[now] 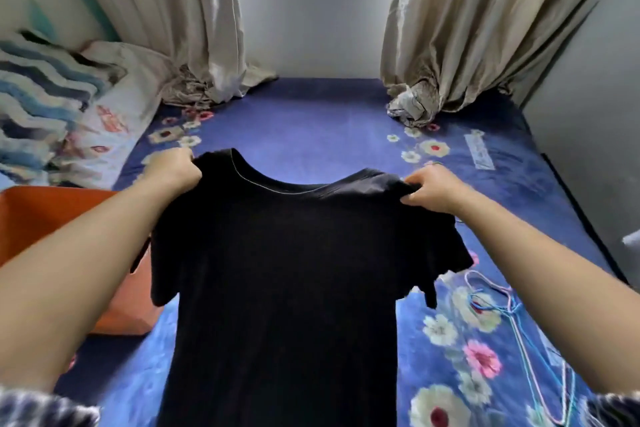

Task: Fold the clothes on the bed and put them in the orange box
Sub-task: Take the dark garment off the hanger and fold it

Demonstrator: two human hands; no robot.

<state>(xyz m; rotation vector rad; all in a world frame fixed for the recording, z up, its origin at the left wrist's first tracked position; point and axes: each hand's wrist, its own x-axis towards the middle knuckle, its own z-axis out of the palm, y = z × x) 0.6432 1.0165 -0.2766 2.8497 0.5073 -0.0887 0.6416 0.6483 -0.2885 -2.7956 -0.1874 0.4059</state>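
Your left hand pinches one shoulder of the black T-shirt, fingers curled over the seam, and your right hand pinches the other shoulder the same way, thumb underneath and fingers on top. Holding it by both shoulders at much the same height spreads the neckline and lets the body and short sleeves hang straight down toward you, which I judge is to shake it flat before you lay it down for folding. The shirt hangs in front of you over the near half of the bed, whose blue flowered sheet leaves open room beyond the shirt to spread it. The orange box sits on the bed just beside your left forearm, close enough to drop the folded shirt in; its inside is hidden from here, so you cannot tell what it already holds. Thin pink and blue wire hangers lie on the sheet under your right forearm, likely set aside out of the folding space. A patterned pillow and blanket pile rests against the wall at the far left, and knotted beige curtains hang at the window. The shirt shows no print or label; a pale rectangular patch on the sheet at far right may carry writing, but it is too blurred to read.
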